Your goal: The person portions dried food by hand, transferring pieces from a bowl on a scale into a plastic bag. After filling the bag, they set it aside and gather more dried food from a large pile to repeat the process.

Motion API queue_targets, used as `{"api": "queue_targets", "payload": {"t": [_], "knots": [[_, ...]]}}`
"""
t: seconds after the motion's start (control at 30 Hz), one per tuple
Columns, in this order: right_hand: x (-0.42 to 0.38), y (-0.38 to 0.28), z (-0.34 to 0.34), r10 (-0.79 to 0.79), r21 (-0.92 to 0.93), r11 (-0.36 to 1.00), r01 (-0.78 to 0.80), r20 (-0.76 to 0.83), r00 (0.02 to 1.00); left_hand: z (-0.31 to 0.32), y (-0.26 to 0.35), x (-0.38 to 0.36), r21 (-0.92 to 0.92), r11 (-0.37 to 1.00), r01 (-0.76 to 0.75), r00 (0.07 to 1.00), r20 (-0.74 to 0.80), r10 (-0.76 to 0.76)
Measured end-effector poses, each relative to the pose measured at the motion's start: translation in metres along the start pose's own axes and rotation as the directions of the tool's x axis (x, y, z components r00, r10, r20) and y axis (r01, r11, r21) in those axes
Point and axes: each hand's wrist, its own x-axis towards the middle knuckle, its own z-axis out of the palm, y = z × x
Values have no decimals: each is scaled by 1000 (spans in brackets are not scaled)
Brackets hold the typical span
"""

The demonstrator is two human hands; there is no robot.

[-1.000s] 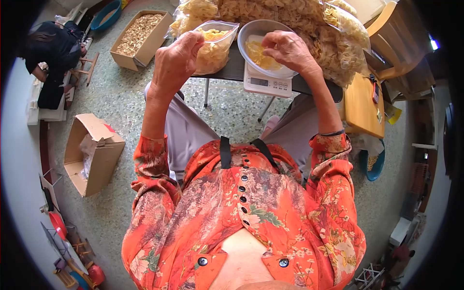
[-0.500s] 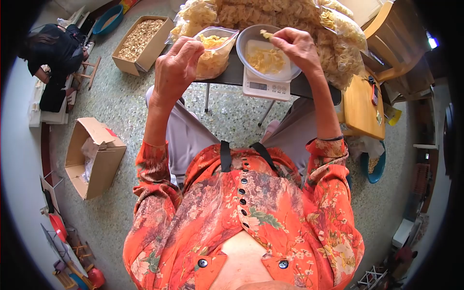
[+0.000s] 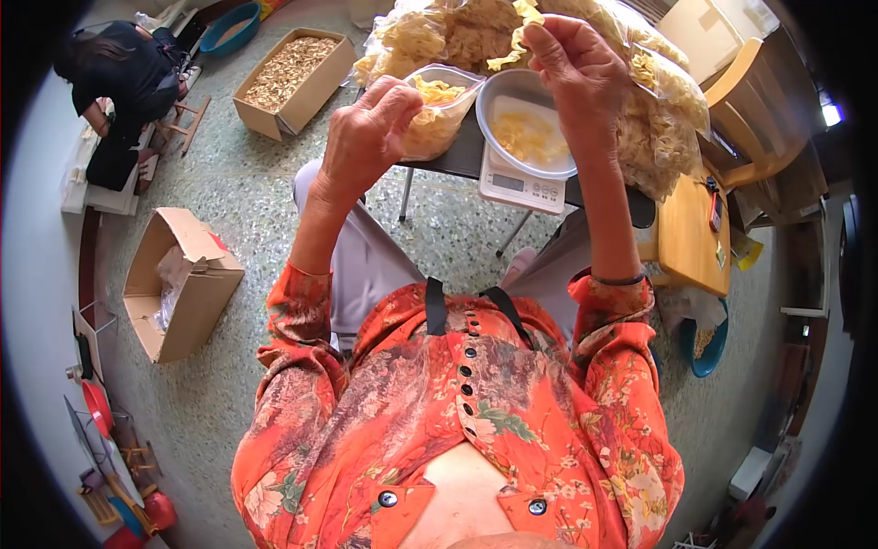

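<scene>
My left hand (image 3: 366, 137) pinches the rim of a clear plastic bag (image 3: 439, 119) partly filled with yellow pasta pieces and holds it open on the dark table. My right hand (image 3: 576, 69) is raised above the table and grips a few yellow pasta pieces (image 3: 512, 41) between its fingertips. Below it a pale bowl (image 3: 530, 128) with more pasta rests on a white digital scale (image 3: 523, 188). A big clear sack of the same pasta (image 3: 658, 119) fills the table behind.
A dark folding table (image 3: 457, 156) holds everything. A wooden stool (image 3: 690, 210) and chair (image 3: 750, 110) stand to the right. On the floor lie an open cardboard box (image 3: 178, 279) and a box of dried pieces (image 3: 288, 78). Another person (image 3: 119, 82) crouches at far left.
My right hand has risen out of the bowl with pasta pieces pinched in its fingers, moving up toward the big sack. My left hand stays on the bag's rim.
</scene>
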Motion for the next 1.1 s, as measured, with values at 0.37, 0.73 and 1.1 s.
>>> {"api": "queue_targets", "payload": {"t": [0.37,0.73,1.1], "knots": [[-15,30,31,-311,-463,763,452,350,884,-4,1,-1,-18,1000,22,999,37,-21],[-14,25,35,-131,-552,313,773,781,611,-5,-2,-6,8,999,48,998,45,-48],[8,39,-50,-186,-584,690,427,427,885,-3,-16,-8,-35,992,120,993,17,-119]]}}
